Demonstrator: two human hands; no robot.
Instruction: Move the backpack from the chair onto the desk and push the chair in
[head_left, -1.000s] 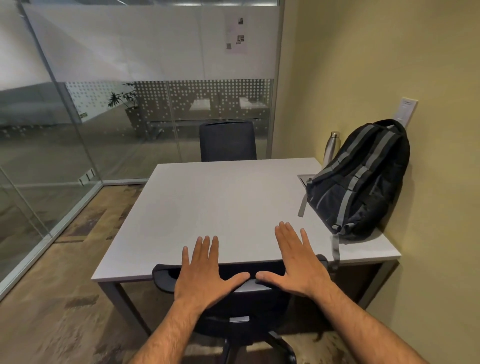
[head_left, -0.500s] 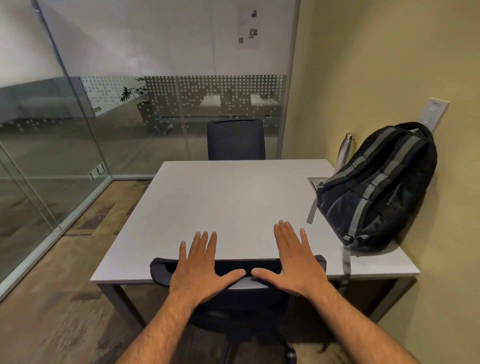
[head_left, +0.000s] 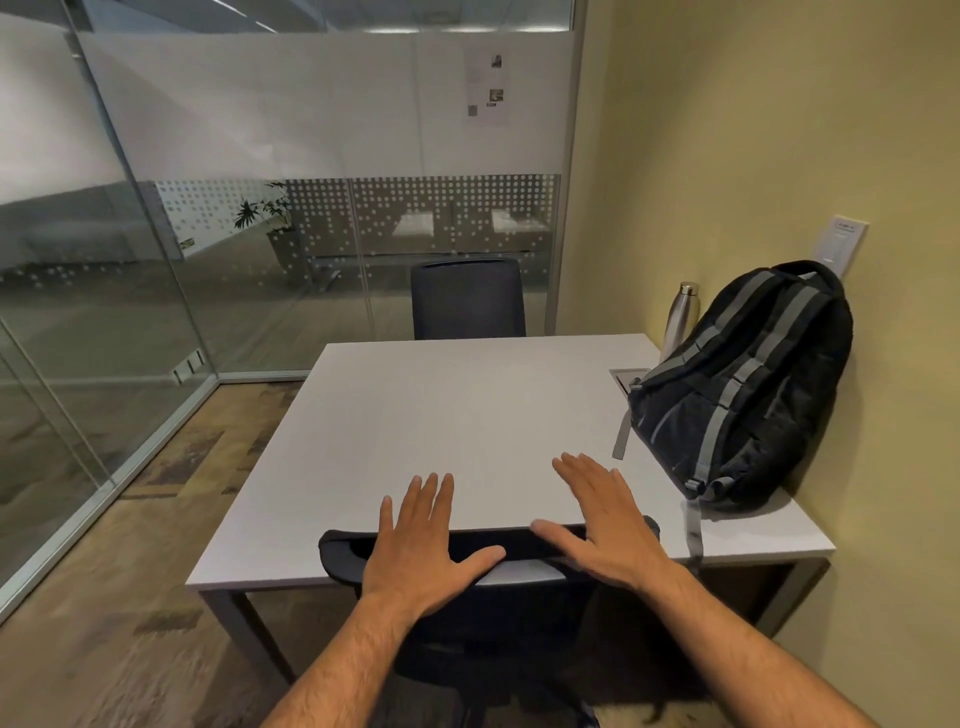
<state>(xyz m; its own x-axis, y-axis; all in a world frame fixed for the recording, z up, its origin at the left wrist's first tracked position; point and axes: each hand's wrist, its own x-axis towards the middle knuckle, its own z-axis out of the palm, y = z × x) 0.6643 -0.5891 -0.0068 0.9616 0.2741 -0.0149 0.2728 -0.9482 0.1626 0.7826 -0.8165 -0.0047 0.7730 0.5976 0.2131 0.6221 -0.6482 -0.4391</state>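
A black backpack (head_left: 743, 384) with grey stripes stands on the right side of the white desk (head_left: 447, 415), leaning against the yellow wall. The black office chair (head_left: 519, 551) is at the desk's near edge, its backrest top against the desktop edge. My left hand (head_left: 421, 540) lies flat on the top of the backrest, fingers spread, reaching over the desk edge. My right hand (head_left: 602, 525) rests the same way on the backrest's right part, fingers apart. Neither hand grips anything.
A steel bottle (head_left: 680, 317) stands behind the backpack by the wall. A second dark chair (head_left: 467, 299) sits at the desk's far side. Glass partitions (head_left: 156, 234) run along the left and back. A cable port (head_left: 628, 374) is set in the desktop.
The chair's backrest has moved in closer against the desk edge with both flat hands on it. The view has tilted up and the backpack has stayed put.
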